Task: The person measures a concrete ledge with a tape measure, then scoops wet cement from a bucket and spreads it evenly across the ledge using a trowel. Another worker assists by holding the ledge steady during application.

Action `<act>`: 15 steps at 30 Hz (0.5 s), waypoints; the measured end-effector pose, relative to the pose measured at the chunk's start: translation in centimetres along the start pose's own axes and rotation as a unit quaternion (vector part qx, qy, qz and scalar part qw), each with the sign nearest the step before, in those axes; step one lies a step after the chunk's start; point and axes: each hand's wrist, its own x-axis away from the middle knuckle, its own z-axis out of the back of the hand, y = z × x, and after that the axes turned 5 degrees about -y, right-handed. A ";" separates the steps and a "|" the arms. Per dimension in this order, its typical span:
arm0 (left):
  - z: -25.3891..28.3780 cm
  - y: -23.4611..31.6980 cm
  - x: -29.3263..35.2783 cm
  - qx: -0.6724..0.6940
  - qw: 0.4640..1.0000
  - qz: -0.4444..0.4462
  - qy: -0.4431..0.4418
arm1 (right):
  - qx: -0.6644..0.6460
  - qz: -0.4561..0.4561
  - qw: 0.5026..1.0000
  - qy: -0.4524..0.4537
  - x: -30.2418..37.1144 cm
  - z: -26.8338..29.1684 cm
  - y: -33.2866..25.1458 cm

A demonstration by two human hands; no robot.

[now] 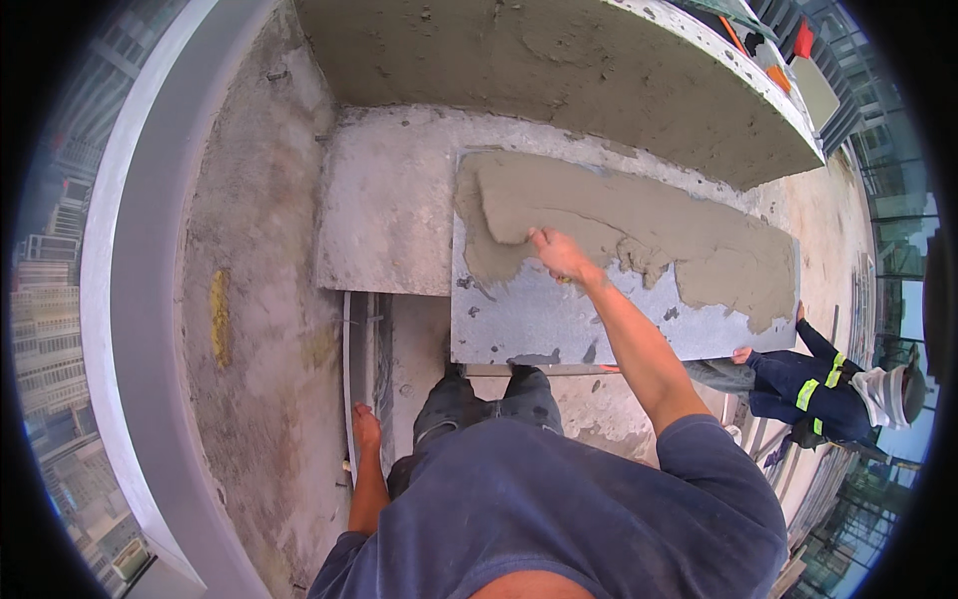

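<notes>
My right hand [559, 254] reaches over a flat grey board [539, 324] with its fingers closed. A small yellow bit shows under the palm, but I cannot make out what is gripped. Wet grey mortar [699, 240] covers the far part of the board, with a thicker raised patch just left of the hand. The near strip of the board is bare with a few smears. My left hand [366, 425] hangs low at the left, fingers curled, beside the upright edge of narrow panels [361, 339]. Whatever it may hold is hidden.
A mortar-coated wall [559, 55] rises beyond the board. A concrete ledge [384, 200] adjoins it at left. A curved parapet [150, 250] borders a drop to buildings. At right, a co-worker [813, 384] in a dark reflective-striped jacket holds the board's end with both hands.
</notes>
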 end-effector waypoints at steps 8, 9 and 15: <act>2.7 -0.6 -0.6 0.043 0.999 0.000 -0.033 | -0.029 -0.016 0.999 -0.032 -9.2 -2.4 -3.8; 2.7 -1.3 -0.2 0.039 0.999 0.006 -0.032 | -0.005 -0.016 0.998 -0.052 -9.1 -2.7 -3.9; 2.5 -1.2 3.0 0.022 1.000 -0.010 -0.018 | 0.155 0.070 0.975 -0.141 -1.3 -4.6 -0.5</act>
